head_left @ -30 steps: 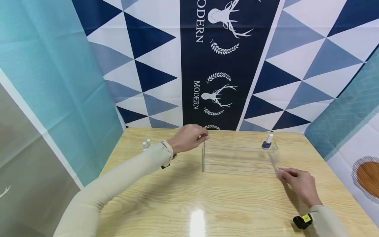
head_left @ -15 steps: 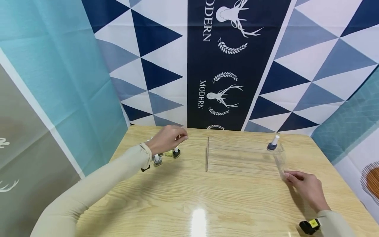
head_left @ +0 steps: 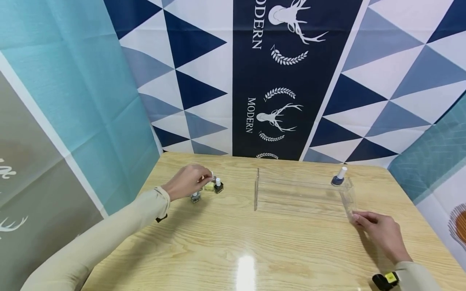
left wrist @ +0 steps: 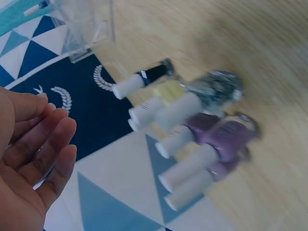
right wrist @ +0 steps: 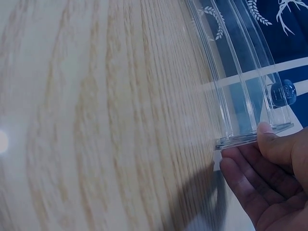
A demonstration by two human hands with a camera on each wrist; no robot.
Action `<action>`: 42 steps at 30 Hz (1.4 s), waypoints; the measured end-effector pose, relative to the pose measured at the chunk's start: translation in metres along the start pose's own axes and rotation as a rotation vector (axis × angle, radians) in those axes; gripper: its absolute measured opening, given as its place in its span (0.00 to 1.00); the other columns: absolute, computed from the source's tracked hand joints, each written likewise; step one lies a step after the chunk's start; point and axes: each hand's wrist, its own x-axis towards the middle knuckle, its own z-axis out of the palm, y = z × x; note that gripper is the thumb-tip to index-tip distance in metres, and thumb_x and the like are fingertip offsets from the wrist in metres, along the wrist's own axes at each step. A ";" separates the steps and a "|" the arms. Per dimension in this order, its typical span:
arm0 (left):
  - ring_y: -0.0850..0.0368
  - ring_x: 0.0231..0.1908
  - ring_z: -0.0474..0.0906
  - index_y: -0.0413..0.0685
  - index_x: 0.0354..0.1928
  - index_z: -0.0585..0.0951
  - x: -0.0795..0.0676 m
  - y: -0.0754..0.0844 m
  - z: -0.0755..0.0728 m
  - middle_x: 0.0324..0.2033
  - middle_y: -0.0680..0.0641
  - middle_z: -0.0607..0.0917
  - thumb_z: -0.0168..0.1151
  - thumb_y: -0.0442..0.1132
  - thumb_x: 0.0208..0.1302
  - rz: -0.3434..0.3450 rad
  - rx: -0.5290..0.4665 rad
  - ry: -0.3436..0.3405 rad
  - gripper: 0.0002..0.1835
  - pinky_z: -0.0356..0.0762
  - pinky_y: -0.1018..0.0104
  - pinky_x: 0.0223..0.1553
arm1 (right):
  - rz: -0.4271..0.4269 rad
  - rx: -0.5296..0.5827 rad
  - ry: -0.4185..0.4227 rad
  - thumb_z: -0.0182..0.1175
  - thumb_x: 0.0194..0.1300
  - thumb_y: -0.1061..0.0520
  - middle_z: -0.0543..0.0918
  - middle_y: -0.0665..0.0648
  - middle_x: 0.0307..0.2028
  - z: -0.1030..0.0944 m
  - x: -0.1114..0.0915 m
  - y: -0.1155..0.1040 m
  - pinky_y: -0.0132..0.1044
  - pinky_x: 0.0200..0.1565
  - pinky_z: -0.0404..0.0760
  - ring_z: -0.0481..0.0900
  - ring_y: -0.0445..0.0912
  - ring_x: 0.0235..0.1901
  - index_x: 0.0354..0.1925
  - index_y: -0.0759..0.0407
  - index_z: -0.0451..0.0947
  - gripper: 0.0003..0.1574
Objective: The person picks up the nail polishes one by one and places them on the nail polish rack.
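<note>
A clear tiered acrylic rack (head_left: 302,196) stands on the table. My right hand (head_left: 384,232) pinches the lower front corner of its right side panel, thumb on one face and fingers on the other in the right wrist view. On the rack's rear tier, at the right end, sits a dark blue nail polish bottle (head_left: 337,180) with a white cap. My left hand (head_left: 187,182) hovers by a cluster of nail polish bottles, its fingers loosely bent around nothing. In the left wrist view the cluster holds a black bottle (left wrist: 156,73), a yellow one (left wrist: 168,91), a glittery grey one (left wrist: 214,90) and purple ones (left wrist: 233,137).
The wooden table (head_left: 225,238) ends at a patterned cloth backdrop (head_left: 204,81) behind the rack. A teal and grey cloth (head_left: 98,101) hangs along the left side. At the far right lies a round brown mat (head_left: 460,224).
My left hand has moved left from the rack's left end to the bottle cluster. The right hand keeps its hold on the rack. The head view has shifted slightly.
</note>
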 end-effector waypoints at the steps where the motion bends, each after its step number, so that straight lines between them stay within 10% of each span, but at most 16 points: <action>1: 0.67 0.30 0.80 0.46 0.44 0.89 -0.004 -0.003 0.001 0.35 0.52 0.88 0.68 0.36 0.70 -0.009 0.002 0.005 0.05 0.78 0.70 0.32 | -0.005 0.002 0.001 0.59 0.74 0.36 0.91 0.56 0.37 0.000 0.000 -0.001 0.30 0.30 0.76 0.78 0.27 0.32 0.56 0.66 0.84 0.35; 19: 0.61 0.32 0.83 0.41 0.47 0.87 -0.050 -0.023 0.002 0.39 0.48 0.87 0.70 0.34 0.67 -0.177 0.043 -0.029 0.09 0.82 0.66 0.35 | 0.006 -0.013 -0.007 0.60 0.73 0.36 0.91 0.57 0.40 0.001 0.002 0.003 0.33 0.34 0.74 0.72 0.23 0.34 0.56 0.63 0.85 0.34; 42: 0.61 0.33 0.82 0.48 0.37 0.85 -0.055 -0.028 0.016 0.32 0.53 0.83 0.70 0.36 0.69 -0.200 0.100 -0.036 0.02 0.82 0.66 0.34 | 0.008 0.001 0.003 0.61 0.73 0.37 0.90 0.60 0.41 0.000 0.003 0.002 0.27 0.28 0.75 0.74 0.22 0.31 0.55 0.66 0.85 0.34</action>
